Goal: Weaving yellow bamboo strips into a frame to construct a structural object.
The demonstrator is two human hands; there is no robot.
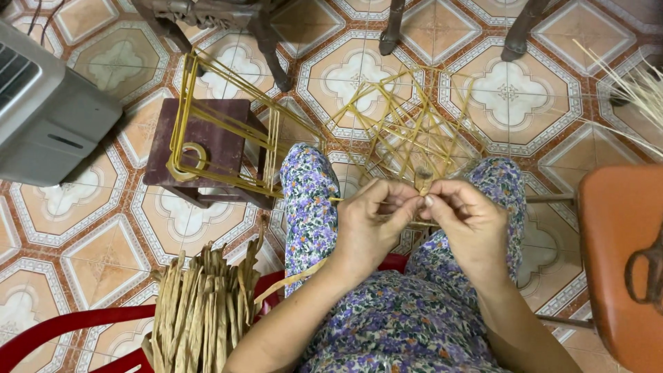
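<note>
Between the knees, a bamboo frame (407, 135) of thin crossed sticks rests on the lap, tilting out over the tiled floor (511, 90). Its open skeleton looks assembled, with no weaving filling it yet, so most of the work seems left. The left hand (369, 221) and right hand (464, 220) are pinched together at its near edge on a small joint (423, 178); what the fingers grip is hidden. A finished-looking frame (221, 131) lies on a low stool (207, 138), with a bundle of strips (200, 304) nearby. An orange chair (621, 255) is cut off.
</note>
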